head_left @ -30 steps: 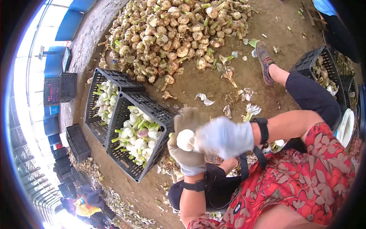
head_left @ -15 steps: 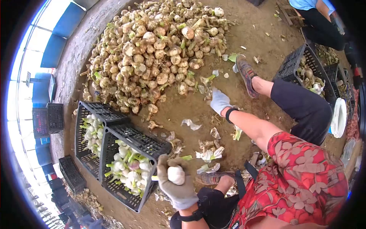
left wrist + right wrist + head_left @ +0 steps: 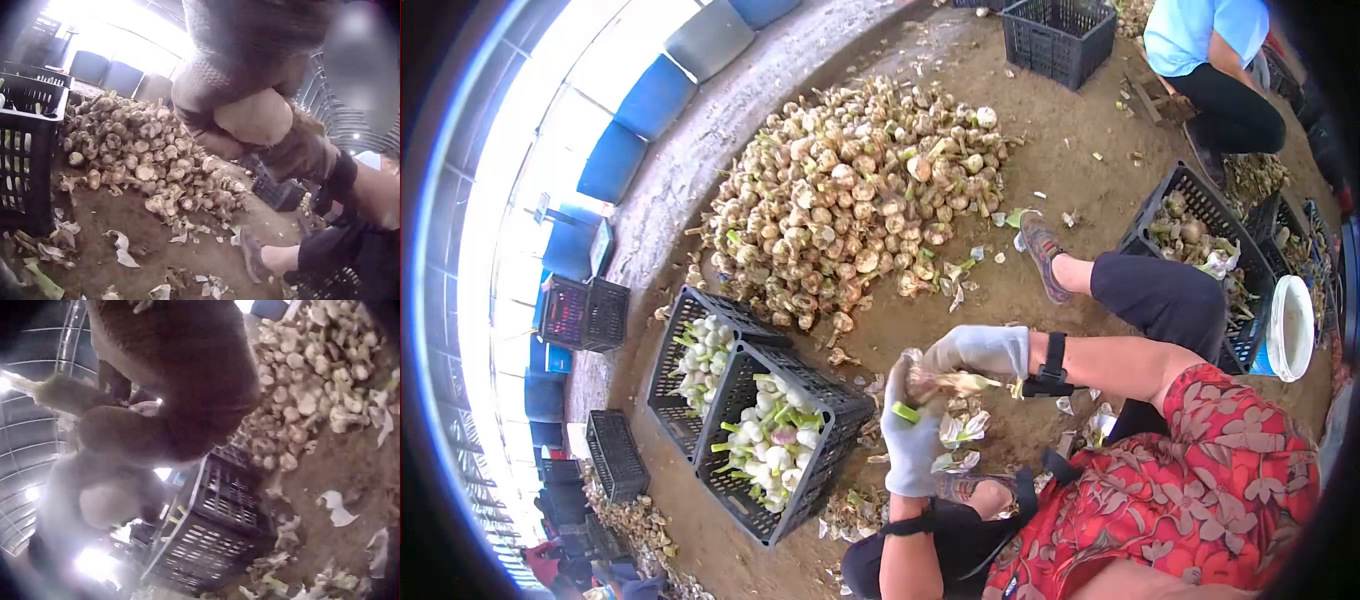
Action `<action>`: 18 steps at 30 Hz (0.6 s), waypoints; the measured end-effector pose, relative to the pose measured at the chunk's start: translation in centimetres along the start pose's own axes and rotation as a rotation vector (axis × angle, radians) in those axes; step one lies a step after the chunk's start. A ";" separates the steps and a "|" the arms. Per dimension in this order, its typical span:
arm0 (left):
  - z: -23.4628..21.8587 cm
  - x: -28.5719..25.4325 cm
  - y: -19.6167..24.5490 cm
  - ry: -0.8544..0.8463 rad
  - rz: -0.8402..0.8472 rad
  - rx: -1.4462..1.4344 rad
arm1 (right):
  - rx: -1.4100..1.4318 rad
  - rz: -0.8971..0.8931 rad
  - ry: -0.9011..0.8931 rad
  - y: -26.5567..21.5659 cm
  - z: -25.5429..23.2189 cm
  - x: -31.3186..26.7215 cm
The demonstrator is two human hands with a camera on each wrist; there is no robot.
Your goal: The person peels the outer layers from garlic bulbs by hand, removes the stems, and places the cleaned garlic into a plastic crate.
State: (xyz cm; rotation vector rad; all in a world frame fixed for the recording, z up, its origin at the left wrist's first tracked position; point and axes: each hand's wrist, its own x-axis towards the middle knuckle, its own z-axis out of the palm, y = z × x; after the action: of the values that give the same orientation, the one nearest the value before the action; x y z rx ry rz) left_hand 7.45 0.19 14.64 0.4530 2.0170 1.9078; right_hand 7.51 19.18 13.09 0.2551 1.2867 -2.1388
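My gloved left hand (image 3: 912,452) grips a garlic bulb; its short green stem (image 3: 905,411) pokes out beside the palm. In the left wrist view the pale, smooth bulb (image 3: 255,117) shows under the curled fingers. My gloved right hand (image 3: 978,350) has come up against the left and holds a brown, dirty garlic bulb (image 3: 920,378) by its dry stalk (image 3: 962,383). Fingers of both hands partly cover this second bulb. The stalk's end (image 3: 62,394) sticks out past the fingers in the right wrist view.
A large heap of uncleaned garlic (image 3: 860,200) lies ahead. Two black crates (image 3: 775,535) of white garlic stand at left. At right are a crate of brown garlic (image 3: 1180,180) and a white bucket (image 3: 1290,330). Peels (image 3: 965,428) litter the ground; another person (image 3: 1215,90) sits beyond.
Both hands were together at the white bulb; then the right hand reached out to the heap's near edge. Now it is back beside the left, holding a brown garlic bulb. The head view has shifted.
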 end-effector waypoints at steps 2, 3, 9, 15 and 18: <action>1.6 -1.0 2.5 0.126 -0.102 -0.254 | 0.009 -0.010 0.062 -0.2 -0.3 -2.7; 1.7 -1.4 2.4 0.142 -0.179 -0.266 | -0.123 -0.255 0.129 -0.3 1.0 -3.9; 6.6 -6.7 4.7 0.160 -0.011 -0.195 | -0.288 -0.572 0.228 1.5 4.5 -9.1; 8.5 -9.7 2.8 0.221 0.007 -0.307 | -0.281 -0.335 0.175 1.9 5.1 -12.9; 8.6 -10.8 3.6 0.240 -0.051 -0.284 | -0.298 -0.402 0.101 3.6 3.6 -11.5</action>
State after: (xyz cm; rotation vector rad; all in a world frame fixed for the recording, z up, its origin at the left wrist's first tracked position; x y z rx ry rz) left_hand 20.92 3.31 17.99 0.1033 1.8282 2.2620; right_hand 19.26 19.61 17.58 -0.0256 1.8189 -2.2347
